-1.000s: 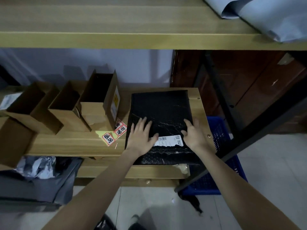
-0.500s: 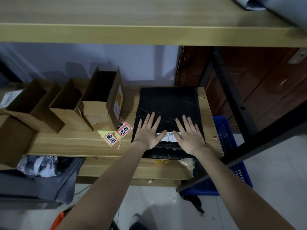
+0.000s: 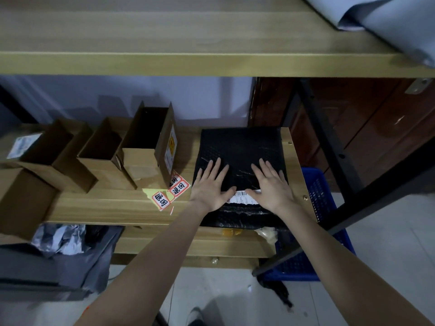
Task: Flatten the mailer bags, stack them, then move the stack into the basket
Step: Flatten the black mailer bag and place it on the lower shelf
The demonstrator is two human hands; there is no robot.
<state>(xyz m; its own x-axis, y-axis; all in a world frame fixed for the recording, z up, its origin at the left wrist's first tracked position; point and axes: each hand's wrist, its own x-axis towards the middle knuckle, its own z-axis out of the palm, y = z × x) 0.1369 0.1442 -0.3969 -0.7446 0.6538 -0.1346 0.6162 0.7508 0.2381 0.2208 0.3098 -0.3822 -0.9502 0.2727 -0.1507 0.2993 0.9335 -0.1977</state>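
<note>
Black bubble mailer bags [image 3: 240, 149] were kept on the wooden shelf [image 3: 113, 205] and pressed flat by the left hand [image 3: 209, 185] and right hand [image 3: 270, 187], fingers spread, beside the blue basket [image 3: 320, 191].

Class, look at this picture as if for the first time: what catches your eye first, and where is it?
First, the left hand and right hand pressed flat, side by side, on a black bubble mailer at the shelf's right end. Left of it stand open cardboard boxes; a blue basket sits lower right.
</note>
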